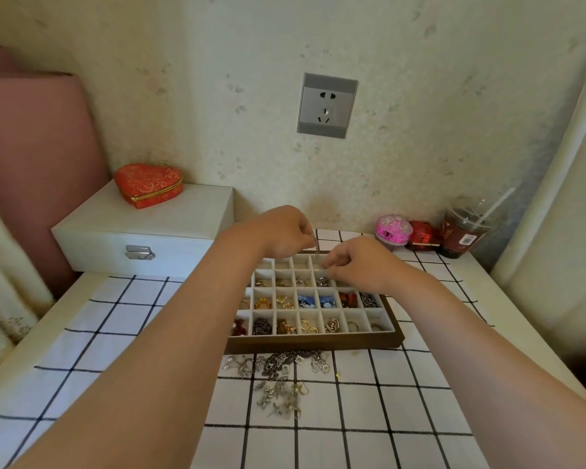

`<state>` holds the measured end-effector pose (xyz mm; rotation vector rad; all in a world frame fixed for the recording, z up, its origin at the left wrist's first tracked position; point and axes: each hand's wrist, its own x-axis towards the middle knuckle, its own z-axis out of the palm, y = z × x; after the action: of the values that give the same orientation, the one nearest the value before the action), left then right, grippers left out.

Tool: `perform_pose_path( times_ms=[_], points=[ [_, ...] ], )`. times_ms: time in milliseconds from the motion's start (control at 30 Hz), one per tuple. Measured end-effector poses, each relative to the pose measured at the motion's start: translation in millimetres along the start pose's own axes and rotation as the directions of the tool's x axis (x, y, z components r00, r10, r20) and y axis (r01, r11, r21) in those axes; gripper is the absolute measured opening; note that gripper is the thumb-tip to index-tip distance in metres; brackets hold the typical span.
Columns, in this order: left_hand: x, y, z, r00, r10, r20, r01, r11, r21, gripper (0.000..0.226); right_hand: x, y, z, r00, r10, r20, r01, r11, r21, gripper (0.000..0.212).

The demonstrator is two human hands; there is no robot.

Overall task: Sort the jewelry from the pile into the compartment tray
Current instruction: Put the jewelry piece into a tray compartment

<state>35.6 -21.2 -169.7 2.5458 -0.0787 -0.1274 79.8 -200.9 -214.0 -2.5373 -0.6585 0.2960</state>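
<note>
Here the left hand pinches a thin silver dangly over the compartment tray, far row. The right hand curls beside it, can't tell if its fingers grip anything. Probably featherlight and floppy, so hold its top end.

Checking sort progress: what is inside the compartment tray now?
Near rows of the compartment tray hold gold rings, blue pieces, a dark chain. Several far cells look empty; the left hand, pinching a thin chain, and right hand hide others.
</note>
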Motion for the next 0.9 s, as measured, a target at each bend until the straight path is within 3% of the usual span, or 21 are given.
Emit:
perform_pose_path(
  times_ms=[67,200,267,367,500,667,767,833,900],
  points=[
    [1,3,6,0.999,0.046,-0.016,-0.047,0.997,-0.056,0.011,-2,-1,-4,1.0,-0.02,0.015,0.019,0.999,0.033,0.02],
    [5,9,20,0.994,0.102,-0.044,-0.105,0.991,-0.086,0.011,-4,-6,-11,0.997,-0.075,-0.005,0.075,0.989,0.124,0.007],
    [7,10,25,0.992,0.104,-0.067,-0.111,0.987,-0.116,0.01,-2,-6,-10,0.998,-0.054,-0.03,0.058,0.989,0.134,0.011],
    [9,5,31,0.996,0.042,-0.083,-0.064,0.956,-0.285,0.015,0,-2,-8,0.998,-0.01,-0.062,0.017,0.994,0.107,0.019],
    [7,-5,35,1.0,-0.021,0.012,0.024,0.861,-0.508,0.03,1,0,-2,0.998,-0.003,-0.059,0.008,0.998,0.069,0.011],
    [-1,-11,31,0.993,-0.041,0.106,0.097,0.788,-0.609,0.029,0,5,-1,1.0,0.0,-0.019,0.001,0.999,0.045,0.017],
    [-5,-15,25,0.997,-0.061,0.054,0.081,0.832,-0.55,0.029,-1,7,-2,1.0,-0.006,0.022,0.004,0.998,0.068,0.019],
    [-5,-21,25,0.997,-0.045,-0.06,0.022,0.941,-0.337,0.031,-1,9,-5,1.0,0.016,-0.014,-0.015,0.999,0.032,0.026],
    [-7,-24,30,0.995,-0.004,-0.1,-0.01,0.99,-0.143,0.029,-3,7,-7,0.999,0.013,-0.043,-0.014,1.0,-0.022,0.029]
  ],
)
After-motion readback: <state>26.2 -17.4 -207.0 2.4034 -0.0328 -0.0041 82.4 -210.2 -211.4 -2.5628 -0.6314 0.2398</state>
